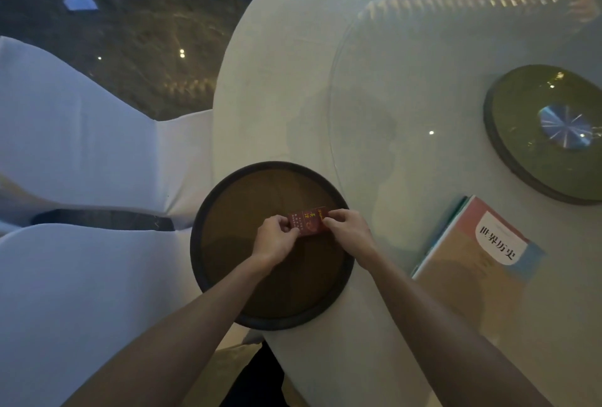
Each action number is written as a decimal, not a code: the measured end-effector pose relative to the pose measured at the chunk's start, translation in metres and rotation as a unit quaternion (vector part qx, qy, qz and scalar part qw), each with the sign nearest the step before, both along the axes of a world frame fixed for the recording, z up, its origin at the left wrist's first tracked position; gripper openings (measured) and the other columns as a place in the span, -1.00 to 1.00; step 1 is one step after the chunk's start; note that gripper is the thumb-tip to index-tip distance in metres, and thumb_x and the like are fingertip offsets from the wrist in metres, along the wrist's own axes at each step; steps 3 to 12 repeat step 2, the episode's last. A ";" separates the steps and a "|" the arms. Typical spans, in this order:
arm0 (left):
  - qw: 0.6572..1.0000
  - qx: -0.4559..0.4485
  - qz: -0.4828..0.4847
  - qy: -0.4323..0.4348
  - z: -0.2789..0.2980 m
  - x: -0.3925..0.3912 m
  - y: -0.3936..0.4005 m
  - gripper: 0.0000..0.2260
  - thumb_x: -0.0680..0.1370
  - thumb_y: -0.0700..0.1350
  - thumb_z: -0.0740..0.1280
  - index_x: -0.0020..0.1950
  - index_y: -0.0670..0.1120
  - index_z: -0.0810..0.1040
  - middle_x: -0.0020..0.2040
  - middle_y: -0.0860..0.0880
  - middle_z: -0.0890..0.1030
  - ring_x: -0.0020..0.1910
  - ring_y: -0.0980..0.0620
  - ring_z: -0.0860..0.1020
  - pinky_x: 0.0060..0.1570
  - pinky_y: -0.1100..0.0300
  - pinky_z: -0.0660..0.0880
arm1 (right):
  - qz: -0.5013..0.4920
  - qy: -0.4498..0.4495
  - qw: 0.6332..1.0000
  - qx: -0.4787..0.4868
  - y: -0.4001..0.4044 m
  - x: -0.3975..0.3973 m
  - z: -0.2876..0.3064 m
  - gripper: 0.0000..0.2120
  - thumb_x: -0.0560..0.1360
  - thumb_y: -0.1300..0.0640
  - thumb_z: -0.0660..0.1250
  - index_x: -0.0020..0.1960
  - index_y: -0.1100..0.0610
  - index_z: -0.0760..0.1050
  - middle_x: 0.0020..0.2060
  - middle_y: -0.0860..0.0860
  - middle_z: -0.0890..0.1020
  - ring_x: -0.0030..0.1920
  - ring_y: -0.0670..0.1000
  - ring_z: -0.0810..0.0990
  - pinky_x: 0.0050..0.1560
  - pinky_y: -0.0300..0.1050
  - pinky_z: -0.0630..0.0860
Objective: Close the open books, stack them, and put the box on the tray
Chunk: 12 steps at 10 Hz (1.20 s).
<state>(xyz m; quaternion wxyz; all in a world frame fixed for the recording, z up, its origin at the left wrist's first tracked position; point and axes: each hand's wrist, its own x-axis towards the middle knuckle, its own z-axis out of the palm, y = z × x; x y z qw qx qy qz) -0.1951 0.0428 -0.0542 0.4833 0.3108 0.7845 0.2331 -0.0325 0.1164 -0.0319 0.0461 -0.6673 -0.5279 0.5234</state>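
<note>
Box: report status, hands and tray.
Left hand and right hand both gripping the box by its ends. Box over the tray. Books closed, stacked, right of tray. Nothing in the way.

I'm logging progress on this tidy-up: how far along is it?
Nearly finished. The books lie closed and stacked on the table's glass turntable. The left hand and right hand hold the red box over the round tray; only letting go remains.
</note>
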 end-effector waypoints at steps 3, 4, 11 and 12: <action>0.983 0.055 -0.058 0.163 0.013 -0.001 0.006 -0.57 0.55 0.02 0.42 0.37 -0.08 0.48 0.22 -0.05 0.53 0.11 0.04 0.53 0.05 0.12 0.57 | -0.010 -0.024 0.998 0.048 0.000 0.007 0.014 -0.55 0.62 0.00 0.34 0.45 0.16 0.55 0.32 0.09 0.66 0.34 0.07 0.61 0.37 0.02 0.55; 0.983 0.055 -0.058 0.163 0.013 -0.001 0.006 -0.57 0.55 0.02 0.42 0.37 -0.08 0.48 0.22 -0.05 0.53 0.11 0.04 0.53 0.05 0.12 0.57 | -0.010 -0.024 0.998 0.048 0.000 0.007 0.014 -0.55 0.62 0.00 0.34 0.45 0.16 0.55 0.32 0.09 0.66 0.34 0.07 0.61 0.37 0.02 0.55; 0.983 0.055 -0.058 0.163 0.013 -0.001 0.006 -0.57 0.55 0.02 0.42 0.37 -0.08 0.48 0.22 -0.05 0.53 0.11 0.04 0.53 0.05 0.12 0.57 | -0.010 -0.024 0.998 0.048 0.000 0.007 0.014 -0.55 0.62 0.00 0.34 0.45 0.16 0.55 0.32 0.09 0.66 0.34 0.07 0.61 0.37 0.02 0.55; 0.983 0.055 -0.058 0.163 0.013 -0.001 0.006 -0.57 0.55 0.02 0.42 0.37 -0.08 0.48 0.22 -0.05 0.53 0.11 0.04 0.53 0.05 0.12 0.57 | -0.010 -0.024 0.998 0.048 0.000 0.007 0.014 -0.55 0.62 0.00 0.34 0.45 0.16 0.55 0.32 0.09 0.66 0.34 0.07 0.61 0.37 0.02 0.55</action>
